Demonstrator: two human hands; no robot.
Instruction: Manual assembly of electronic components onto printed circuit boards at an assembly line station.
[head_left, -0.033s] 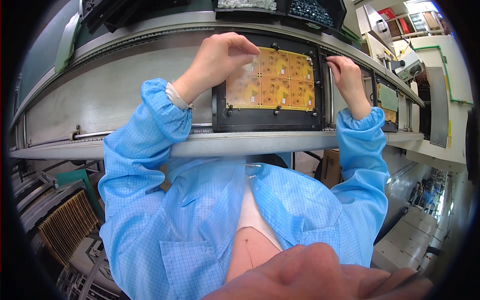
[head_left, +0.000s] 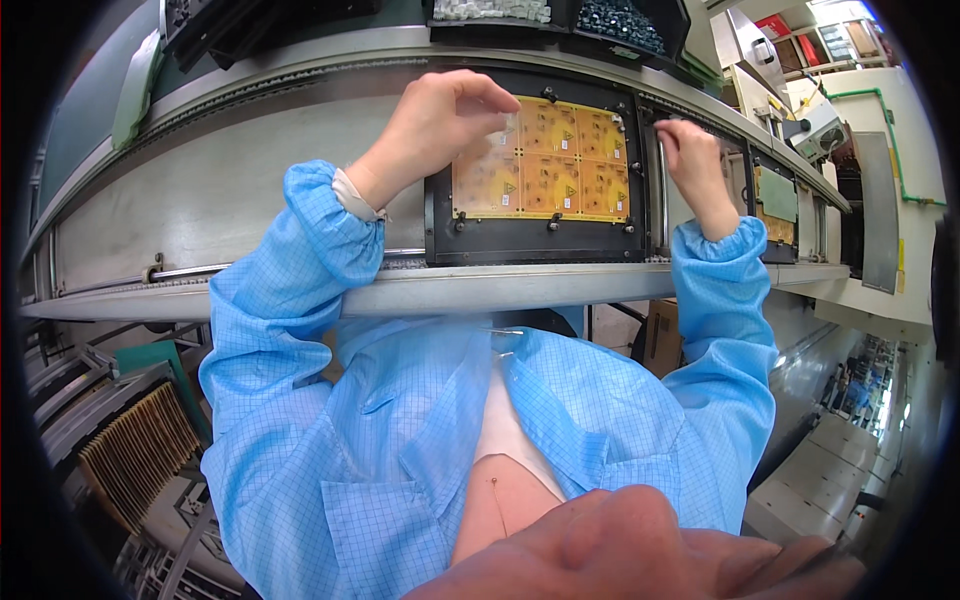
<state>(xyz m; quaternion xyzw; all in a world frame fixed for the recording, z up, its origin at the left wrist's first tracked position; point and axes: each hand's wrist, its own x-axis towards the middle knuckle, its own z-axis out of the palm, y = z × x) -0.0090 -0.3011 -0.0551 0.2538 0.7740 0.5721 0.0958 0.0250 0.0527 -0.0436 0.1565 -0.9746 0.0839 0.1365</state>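
Note:
A yellow circuit board panel (head_left: 545,160), divided into several like sections, lies in a black frame (head_left: 540,242) with dark clamps around its edge. My left hand (head_left: 440,120) is over the panel's left side, thumb and forefinger pinched together. Something small and pale shows at those fingertips, too blurred to name. To the right of the frame, my right hand (head_left: 694,160) is raised, its fingertips drawn together near the frame's edge. What they hold, if anything, is too small to make out.
A metal rail (head_left: 480,288) runs along the near side. Beyond the far rail stand one black bin of white parts (head_left: 492,10) and another of dark blue parts (head_left: 620,28). A second framed board (head_left: 776,200) sits at the right. Slotted racks (head_left: 140,455) stand at lower left.
My right fingertips have shifted very slightly down and right. My left hand stays pinched over the panel.

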